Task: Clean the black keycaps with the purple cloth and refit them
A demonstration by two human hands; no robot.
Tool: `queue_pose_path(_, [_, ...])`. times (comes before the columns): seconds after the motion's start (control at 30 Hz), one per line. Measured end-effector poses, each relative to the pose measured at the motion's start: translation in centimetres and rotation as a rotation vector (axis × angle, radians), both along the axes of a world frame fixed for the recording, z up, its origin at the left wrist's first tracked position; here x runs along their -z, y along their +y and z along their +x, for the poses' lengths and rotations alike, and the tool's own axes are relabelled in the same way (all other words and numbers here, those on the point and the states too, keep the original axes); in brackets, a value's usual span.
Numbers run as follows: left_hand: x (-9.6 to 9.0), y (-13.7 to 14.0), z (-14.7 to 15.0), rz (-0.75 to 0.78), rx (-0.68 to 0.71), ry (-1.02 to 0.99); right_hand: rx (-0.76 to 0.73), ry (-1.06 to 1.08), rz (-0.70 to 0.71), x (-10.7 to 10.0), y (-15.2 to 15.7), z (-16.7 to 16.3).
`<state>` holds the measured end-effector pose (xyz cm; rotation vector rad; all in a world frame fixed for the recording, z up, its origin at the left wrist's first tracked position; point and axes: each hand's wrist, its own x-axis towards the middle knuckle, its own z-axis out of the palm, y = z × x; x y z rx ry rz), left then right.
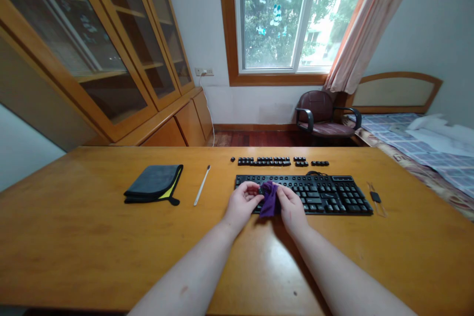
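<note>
Over the left part of a black keyboard (342,196), my two hands meet. My left hand (242,201) pinches a small black keycap (260,191), partly covered by a purple cloth (269,202). The cloth is bunched in the fingers of my right hand (292,205) and its loose end hangs down in front of the keyboard. Keys in the top row of the keyboard look bare of caps. Behind it, several loose black keycaps (272,161) lie in rows on the desk. One single keycap (232,159) sits apart at their left end.
On the wooden desk (92,256), a folded grey cloth with yellow lining (153,182) and a white toothbrush (202,186) lie to the left. A wire keycap puller (375,197) rests right of the keyboard. Beyond the desk stand an office chair (320,108) and a bed (425,128).
</note>
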<state>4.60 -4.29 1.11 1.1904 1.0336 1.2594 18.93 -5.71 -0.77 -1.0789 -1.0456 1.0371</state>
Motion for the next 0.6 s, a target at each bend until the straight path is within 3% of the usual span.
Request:
queue_pose_path(0.13, [0.4, -0.2, -0.3, 0.103, -0.001, 0.168, -0.056, -0.069, 0.001, -0.4, -0.2, -0.2])
queue_pose_path(0.33, [-0.2, -0.7, -1.0, 0.399, 0.040, 0.496, -0.135, -0.075, -0.094, -1.1, -0.4, -0.8])
queue_pose_path(0.6, [0.4, -0.6, -1.1, 0.466, 0.065, 0.654, -0.136, -0.149, -0.143, -1.2, -0.3, -0.6])
